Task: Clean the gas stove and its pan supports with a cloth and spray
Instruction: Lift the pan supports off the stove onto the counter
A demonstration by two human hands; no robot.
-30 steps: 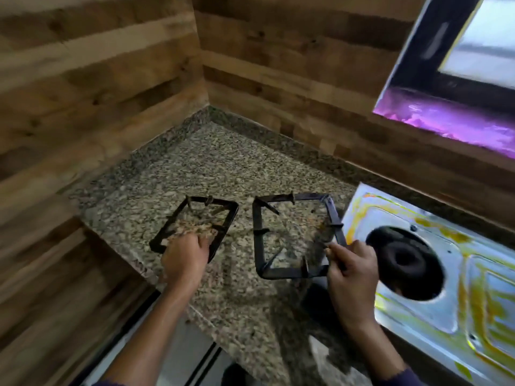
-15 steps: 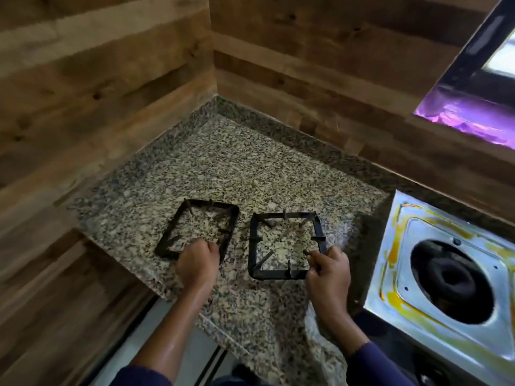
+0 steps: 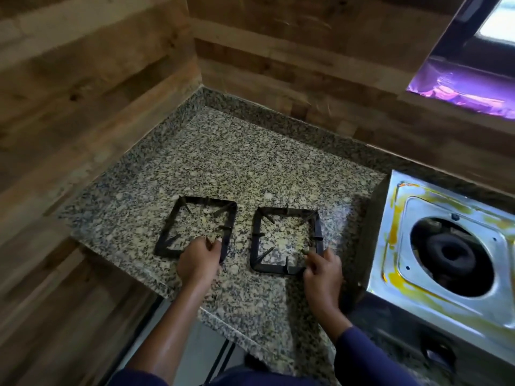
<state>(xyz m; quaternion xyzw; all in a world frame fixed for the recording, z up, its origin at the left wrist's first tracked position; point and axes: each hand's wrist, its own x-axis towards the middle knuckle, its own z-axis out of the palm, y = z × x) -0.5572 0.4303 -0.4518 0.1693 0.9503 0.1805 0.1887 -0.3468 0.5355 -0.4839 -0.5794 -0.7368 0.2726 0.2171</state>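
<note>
Since 1 s ago the right pan support (image 3: 254,240) has come off the stove (image 3: 390,274) side. It now lies flat on the granite surface (image 3: 223,151), just apart from the left pan support (image 3: 232,218): 2 supports in all. The left hand (image 3: 198,260) and right hand (image 3: 323,271) each grip a near corner. 1 burner (image 3: 448,252) shows. Bare surface runs back to 2 wood walls (image 3: 97,93).

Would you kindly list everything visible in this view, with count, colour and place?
Countertop: one, speckled granite, corner.
Walls: two, brown wood, behind countertop.
Gas stove: one, steel, yellow-stained, far right.
Burner: one, black, in stove's opening.
Left pan support: one, black, on countertop.
Right pan support: one, black, on countertop, nearer the stove.
Left hand: one, grips left support's near edge.
Right hand: one, grips right support's near corner.
</note>
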